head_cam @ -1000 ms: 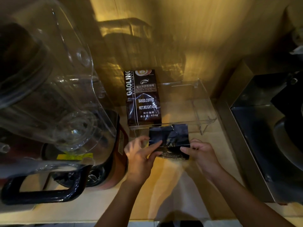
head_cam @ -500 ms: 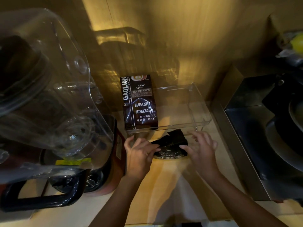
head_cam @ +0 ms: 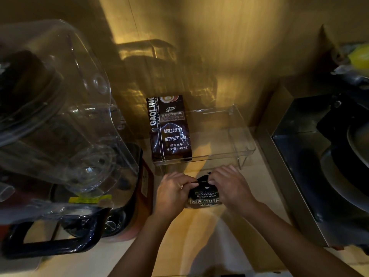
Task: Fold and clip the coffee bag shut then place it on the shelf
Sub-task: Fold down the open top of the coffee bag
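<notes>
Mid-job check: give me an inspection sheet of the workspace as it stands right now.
Surface: light wooden counter, dimly lit.
Job's things: small black coffee bag on the counter, top being folded down; no clip seen. Clear acrylic shelf just behind it.
Clutter: GAOLING coffee bag upright on the shelf's left part; blender at left.
Grippers: left hand and right hand both pinch the bag's top.
Cables: nothing seen.
Surroundings: wood wall behind; dark metal appliance at right.
</notes>
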Motion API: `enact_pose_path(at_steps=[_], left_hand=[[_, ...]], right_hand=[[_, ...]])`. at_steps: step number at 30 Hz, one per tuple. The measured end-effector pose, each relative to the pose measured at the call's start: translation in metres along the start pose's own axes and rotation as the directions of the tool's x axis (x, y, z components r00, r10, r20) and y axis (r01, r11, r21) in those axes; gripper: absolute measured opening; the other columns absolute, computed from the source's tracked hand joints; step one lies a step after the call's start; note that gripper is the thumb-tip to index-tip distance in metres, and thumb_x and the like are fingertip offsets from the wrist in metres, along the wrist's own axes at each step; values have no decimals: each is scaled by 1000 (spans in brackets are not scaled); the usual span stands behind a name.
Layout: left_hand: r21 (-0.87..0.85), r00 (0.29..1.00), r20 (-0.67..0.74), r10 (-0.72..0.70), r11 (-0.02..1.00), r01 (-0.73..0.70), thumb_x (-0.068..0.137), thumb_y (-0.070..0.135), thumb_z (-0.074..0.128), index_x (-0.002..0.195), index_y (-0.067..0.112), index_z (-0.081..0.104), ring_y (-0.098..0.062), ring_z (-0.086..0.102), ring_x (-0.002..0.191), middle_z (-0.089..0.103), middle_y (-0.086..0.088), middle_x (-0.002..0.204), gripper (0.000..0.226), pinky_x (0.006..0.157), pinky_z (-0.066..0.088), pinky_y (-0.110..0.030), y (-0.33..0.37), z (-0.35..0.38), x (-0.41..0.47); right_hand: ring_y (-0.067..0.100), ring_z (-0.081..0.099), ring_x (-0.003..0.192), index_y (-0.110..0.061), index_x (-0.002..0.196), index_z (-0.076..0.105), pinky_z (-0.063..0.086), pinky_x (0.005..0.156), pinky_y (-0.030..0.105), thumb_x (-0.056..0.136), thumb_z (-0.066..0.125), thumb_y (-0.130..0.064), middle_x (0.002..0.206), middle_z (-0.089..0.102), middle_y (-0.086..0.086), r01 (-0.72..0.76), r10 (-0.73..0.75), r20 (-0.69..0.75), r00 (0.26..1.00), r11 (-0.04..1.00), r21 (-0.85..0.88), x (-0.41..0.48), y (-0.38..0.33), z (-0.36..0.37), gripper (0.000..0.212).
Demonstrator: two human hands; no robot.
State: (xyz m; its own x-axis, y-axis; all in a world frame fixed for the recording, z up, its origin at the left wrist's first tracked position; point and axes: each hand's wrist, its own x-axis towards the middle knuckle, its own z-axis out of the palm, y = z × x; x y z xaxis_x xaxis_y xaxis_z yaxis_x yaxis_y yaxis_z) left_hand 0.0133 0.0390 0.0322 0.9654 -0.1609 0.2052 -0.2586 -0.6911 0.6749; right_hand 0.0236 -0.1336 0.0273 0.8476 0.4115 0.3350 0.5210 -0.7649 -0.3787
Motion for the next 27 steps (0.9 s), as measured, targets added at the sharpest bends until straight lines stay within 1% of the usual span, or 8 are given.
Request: enact_pose_path(at_steps=[3, 5, 9, 12, 16, 20, 23, 27], left_hand=[[166, 992, 71, 107, 979, -118, 85, 21, 60, 89, 18, 68, -19, 56, 86, 70, -1, 87, 10, 80, 35, -34, 6, -1, 4], [216, 984, 101, 146, 962, -165, 87, 21, 56, 87, 16, 66, -22, 57, 85, 68, -4, 85, 11, 77, 38, -36, 10, 2, 5], [142, 991, 88, 105, 983, -117, 89, 14, 52, 84, 6, 60, -26, 55, 81, 63, -12, 82, 13, 66, 46, -44, 11, 6, 8], [159, 990, 85, 110, 980, -122, 89, 12, 51, 83, 6, 57, -26, 53, 77, 60, -12, 79, 11, 63, 46, -41, 6, 10, 11], [183, 987, 118, 113, 974, -133, 88, 13, 50, 85, 10, 55, -23, 53, 78, 59, -10, 79, 7, 64, 43, -37, 3, 16, 14], [159, 989, 111, 102, 980, -119, 90, 15, 49, 86, 9, 57, -23, 53, 80, 63, -9, 81, 11, 67, 44, -37, -3, 14, 14], [127, 992, 91, 82, 987, -94, 90, 17, 50, 84, 10, 58, -22, 51, 81, 63, -9, 82, 13, 70, 40, -35, -3, 13, 18], [71, 998, 60, 7, 997, -11, 89, 17, 52, 83, 11, 59, -24, 51, 84, 64, -9, 83, 10, 75, 38, -37, -2, 12, 24]], right_hand=[[25, 58, 63, -9, 70, 56, 29, 66, 27, 74, 56, -6, 67, 63, 6, -1, 0, 35, 999, 1000, 12, 1, -2, 2, 5], [26, 57, 63, -8, 69, 55, 29, 67, 29, 73, 57, -4, 66, 62, 8, 4, -5, 54, 999, 1000, 15, 4, -4, 5, 7], [29, 59, 67, -5, 72, 58, 34, 69, 29, 77, 53, -7, 70, 64, 12, -43, 40, 37, 999, 996, 75, 7, -5, 6, 8], [30, 59, 74, -1, 76, 60, 41, 73, 38, 79, 50, -8, 76, 65, 17, -105, 106, 5, 994, 972, 212, 10, 2, 1, 13], [29, 59, 67, -1, 69, 59, 34, 69, 29, 77, 56, -7, 68, 64, 15, -99, 105, -21, 994, 977, 191, 10, 11, 1, 10], [20, 53, 57, -4, 57, 58, 34, 61, 25, 70, 67, -22, 56, 61, 12, -203, 216, -70, 974, 967, 156, 7, 16, 0, 24], [22, 54, 59, -4, 59, 61, 37, 61, 27, 71, 73, -12, 58, 61, 13, -199, 213, -55, 975, 961, 191, 6, 16, 0, 19], [33, 56, 78, 4, 77, 63, 41, 70, 33, 82, 58, 3, 77, 63, 20, -213, 222, -2, 975, 939, 270, 9, 24, -2, 7]])
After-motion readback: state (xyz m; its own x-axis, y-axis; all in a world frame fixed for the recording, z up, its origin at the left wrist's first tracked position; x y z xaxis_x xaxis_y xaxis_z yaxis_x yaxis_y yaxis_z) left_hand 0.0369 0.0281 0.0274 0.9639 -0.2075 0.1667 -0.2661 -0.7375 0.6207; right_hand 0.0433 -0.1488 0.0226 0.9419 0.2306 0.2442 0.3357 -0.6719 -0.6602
